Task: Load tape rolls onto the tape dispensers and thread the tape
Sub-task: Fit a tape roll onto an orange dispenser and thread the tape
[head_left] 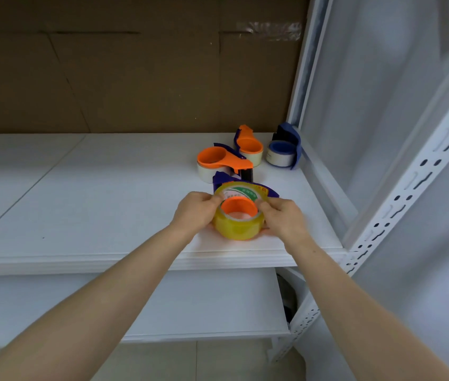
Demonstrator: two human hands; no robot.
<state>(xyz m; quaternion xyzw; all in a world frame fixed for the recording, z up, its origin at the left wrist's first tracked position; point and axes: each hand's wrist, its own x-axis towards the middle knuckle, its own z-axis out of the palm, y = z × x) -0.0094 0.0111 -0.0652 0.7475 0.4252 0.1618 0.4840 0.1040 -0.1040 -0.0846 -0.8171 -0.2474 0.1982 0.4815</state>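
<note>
A yellowish clear tape roll [238, 226] sits around the orange hub [239, 208] of a purple and orange dispenser [268, 191] near the front edge of the white shelf [80, 215]. My left hand [196, 213] grips the roll's left side, fingers curled at its top rim. My right hand [283, 215] grips the right side the same way. The dispenser's body is mostly hidden under the roll.
Behind stand three loaded dispensers: an orange one [218, 160], another orange one [249, 145] and a blue one [285, 151] by the rack post [399, 210]. A brown cardboard wall [135, 64] backs the shelf. A lower shelf [190, 306] lies beneath.
</note>
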